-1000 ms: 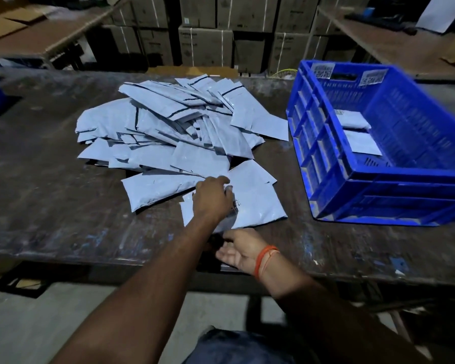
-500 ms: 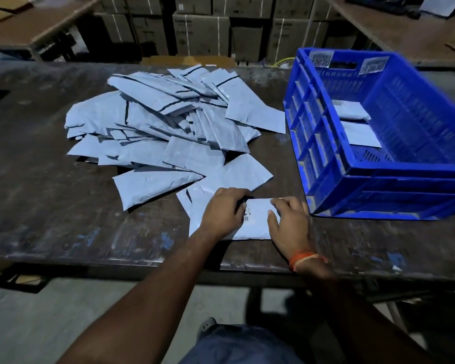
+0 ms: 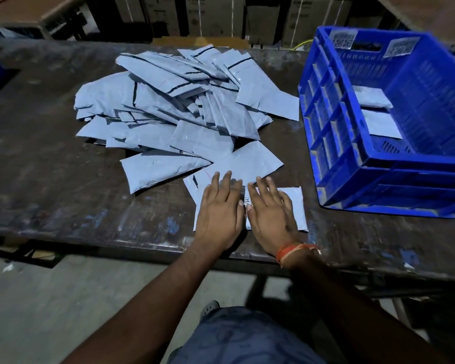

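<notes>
I have bare table [image 3: 45, 179] wide open left of the packet [image 3: 297, 208], right down to the near edge — a hand can sweep through there. Ahead, the heap of grey mailers [image 3: 168, 106] blocks the middle, its nearest bags reaching the packet's far side. On the right the blue crate [image 3: 352, 179] rises as a tall wall just beside the packet, leaving a narrow strip of tabletop that pinches shut farther back, where one mailer's corner all but meets the crate. Above its rim the way is open — two bags [image 3: 378, 111] lie on its floor, the rest free.
</notes>
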### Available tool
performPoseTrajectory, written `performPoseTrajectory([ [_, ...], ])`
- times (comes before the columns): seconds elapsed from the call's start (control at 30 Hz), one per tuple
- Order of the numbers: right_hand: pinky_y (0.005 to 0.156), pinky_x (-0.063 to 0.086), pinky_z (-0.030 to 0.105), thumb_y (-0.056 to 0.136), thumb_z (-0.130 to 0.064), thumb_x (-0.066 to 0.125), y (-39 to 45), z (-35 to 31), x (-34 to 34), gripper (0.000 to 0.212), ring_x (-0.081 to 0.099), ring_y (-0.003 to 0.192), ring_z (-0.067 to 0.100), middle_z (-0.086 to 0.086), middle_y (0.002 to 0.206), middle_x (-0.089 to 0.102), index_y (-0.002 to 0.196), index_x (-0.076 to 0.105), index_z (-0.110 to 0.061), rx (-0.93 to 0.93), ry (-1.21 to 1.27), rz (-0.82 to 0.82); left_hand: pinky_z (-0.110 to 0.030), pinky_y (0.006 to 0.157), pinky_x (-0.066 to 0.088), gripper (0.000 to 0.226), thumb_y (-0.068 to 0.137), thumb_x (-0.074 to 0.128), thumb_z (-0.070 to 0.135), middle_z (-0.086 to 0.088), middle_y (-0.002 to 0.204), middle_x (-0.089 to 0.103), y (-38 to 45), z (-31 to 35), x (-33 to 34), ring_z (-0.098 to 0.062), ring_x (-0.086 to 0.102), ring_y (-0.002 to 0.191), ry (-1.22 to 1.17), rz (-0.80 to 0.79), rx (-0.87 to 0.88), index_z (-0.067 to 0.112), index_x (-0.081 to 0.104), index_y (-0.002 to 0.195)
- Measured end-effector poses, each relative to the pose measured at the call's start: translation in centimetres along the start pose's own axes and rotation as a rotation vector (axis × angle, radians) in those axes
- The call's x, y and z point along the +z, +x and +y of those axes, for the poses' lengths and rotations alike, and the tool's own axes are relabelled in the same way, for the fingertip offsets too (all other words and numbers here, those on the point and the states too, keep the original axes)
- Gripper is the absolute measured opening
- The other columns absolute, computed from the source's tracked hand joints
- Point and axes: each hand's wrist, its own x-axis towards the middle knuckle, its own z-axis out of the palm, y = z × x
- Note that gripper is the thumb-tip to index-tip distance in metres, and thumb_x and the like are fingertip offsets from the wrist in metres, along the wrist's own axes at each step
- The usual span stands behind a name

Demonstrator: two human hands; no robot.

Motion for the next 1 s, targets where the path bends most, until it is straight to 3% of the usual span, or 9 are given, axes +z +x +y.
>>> performPoseTrajectory([
  [0.13,0.116,0.025,0.041,0.101,-0.042,0.026,-0.2,0.6,0.4,0.055,0.025,0.15,0.021,-0.001,0.159,0.035,0.151,0.039,-0.023,-0.018,-0.086,-0.049,-0.05,0.116,0.029,0.053,0.102,0.032,0.035,-0.01,0.16,0.034,-0.9,-0.4,0.9,-0.035,0.025,0.148,0.091,-0.105,-0.015,0.019,0.041,0.151],
  [0.23,0.116,0.024,0.042,0.101,-0.044,0.026,-0.3,1.2,-0.1,0.056,0.026,0.149,0.021,-0.003,0.159,0.034,0.153,0.035,-0.026,-0.008,-0.09,-0.059,-0.048,0.121,0.021,0.055,0.104,0.024,0.042,-0.006,0.165,0.023,-1.0,-0.9,1.0,-0.031,0.016,0.153,0.115,-0.155,-0.043,0.029,0.028,0.157],
  [0.43,0.115,0.024,0.049,0.1,-0.048,0.026,-0.9,2.7,-0.4,0.057,0.026,0.148,0.026,0.004,0.16,0.032,0.154,0.031,-0.031,0.047,-0.086,-0.079,-0.052,0.12,0.02,0.054,0.105,0.021,0.046,-0.001,0.168,0.011,-1.5,-1.8,0.6,-0.028,0.007,0.155,0.106,-0.171,-0.093,0.041,0.016,0.158],
  [0.8,0.119,0.022,0.049,0.1,-0.053,0.014,-2.3,4.7,-0.9,0.059,0.008,0.153,0.024,0.004,0.165,0.017,0.157,0.015,-0.038,0.144,-0.024,-0.1,-0.056,0.122,0.016,0.055,0.103,0.017,0.049,-0.002,0.169,0.008,-2.4,-3.6,-0.1,-0.03,0.003,0.155,0.06,-0.173,-0.163,0.046,0.013,0.158],
  [0.9,0.12,0.019,0.049,0.1,-0.052,0.015,-2.6,5.0,-1.0,0.059,0.012,0.152,0.029,0.006,0.165,0.015,0.157,0.015,-0.039,0.184,0.0,-0.106,-0.056,0.121,0.016,0.054,0.103,0.018,0.048,-0.006,0.168,0.009,-2.4,-3.6,-0.3,-0.031,0.006,0.154,0.064,-0.169,-0.201,0.045,0.018,0.157],
  [1.0,0.116,0.031,0.051,0.101,-0.04,0.033,-2.6,4.9,-1.3,0.055,0.026,0.145,0.038,0.016,0.16,0.023,0.155,0.031,-0.029,0.274,0.034,-0.089,-0.057,0.117,0.025,0.052,0.102,0.026,0.043,-0.017,0.162,0.02,-2.5,-3.2,-0.5,-0.031,0.016,0.152,0.089,-0.127,-0.252,0.039,0.031,0.154],
])
